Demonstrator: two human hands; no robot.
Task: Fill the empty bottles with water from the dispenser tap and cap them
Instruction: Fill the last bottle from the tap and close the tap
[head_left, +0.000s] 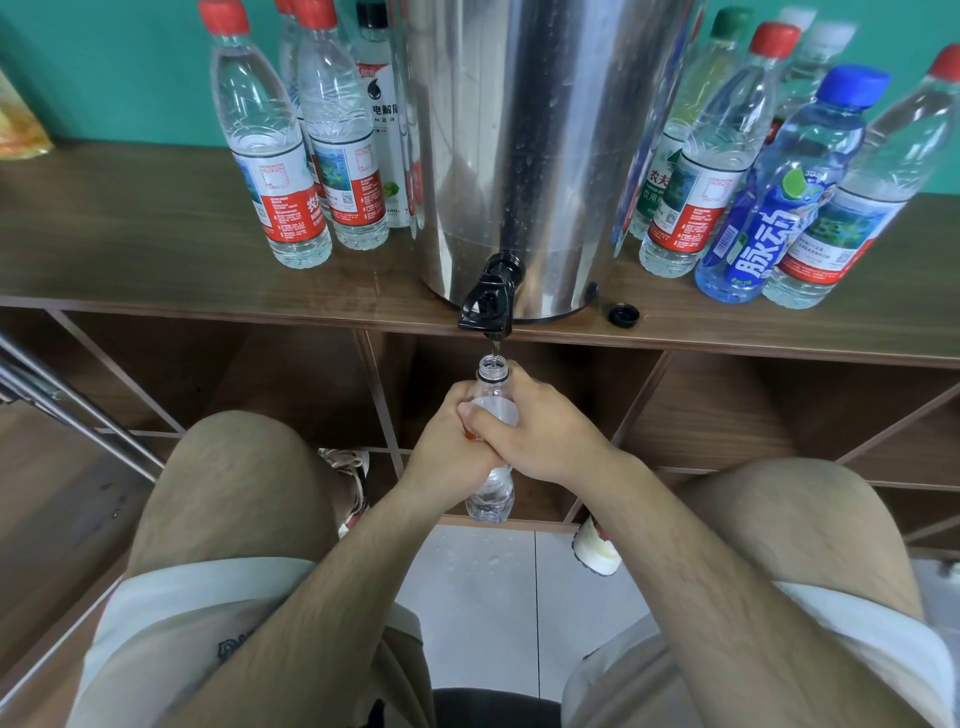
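On my feed, both hands wrap one uncapped bottle, held upright just below the black tap of the steel dispenser. The left hand curls round the bottle's body. The right hand clamps on from the other side, thumb across the front, overlapping the left. The bottle's mouth sits right under the spout, and I see a thin stream of water between them. A loose black cap lies on the wooden shelf, just right of the dispenser's base. Red-capped bottles stand to the left of the dispenser, and a blue-labelled bottle stands among others to the right.
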